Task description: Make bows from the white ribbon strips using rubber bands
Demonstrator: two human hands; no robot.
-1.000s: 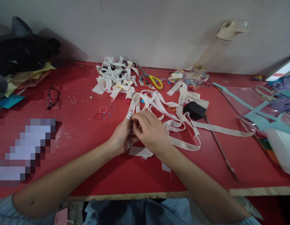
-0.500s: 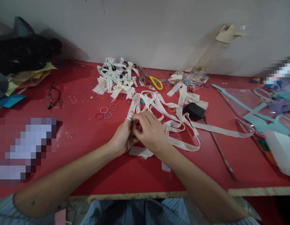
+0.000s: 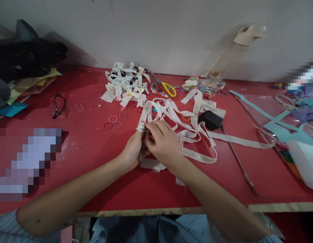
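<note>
My left hand is closed on a white printed ribbon, which wraps over its thumb and trails down below the fingers. Pressed against it, my right hand pinches at the same ribbon, its fingertips curled in and partly hidden. Whatever else sits between the two hands I cannot make out. Loops of the ribbon spread over the red table beyond and to the right of my hands. Several small elastic bands lie to the left. Farther back is a heap of tied white ribbon bows.
Scissors with red and yellow handles lie behind the ribbon. A black block stands at right, near a thin rod. Glasses and a black bag are at left. Light-blue strips and a white box occupy the right.
The ribbon's printed part over my left thumb now lies flatter and shows more lettering. Both hands stay together in nearly the same place.
</note>
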